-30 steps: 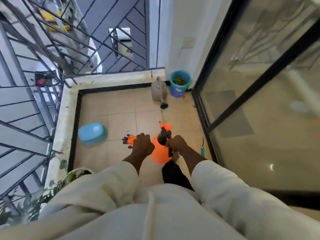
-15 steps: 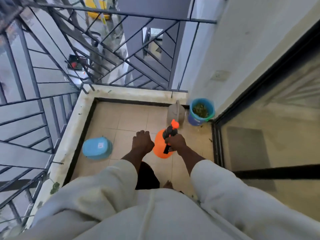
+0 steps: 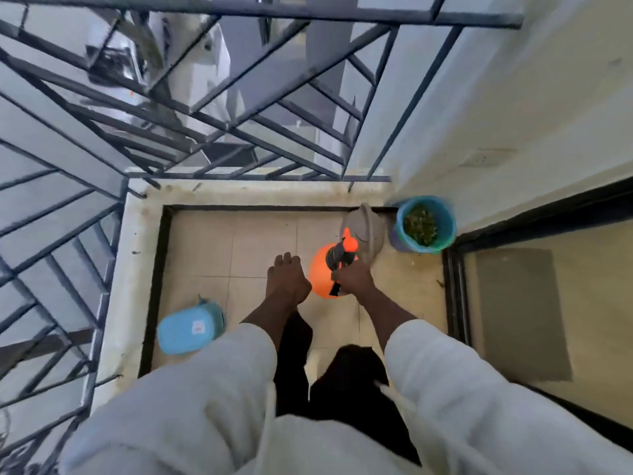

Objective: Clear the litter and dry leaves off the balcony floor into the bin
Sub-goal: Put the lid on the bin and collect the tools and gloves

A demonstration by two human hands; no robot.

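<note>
Right hand clutching sprayer handle; left hand loosely curled, empty; bin beyond, slightly right

Bin right of centre by the wall, can just left of it, sprayer below the can, tub lower left
</note>
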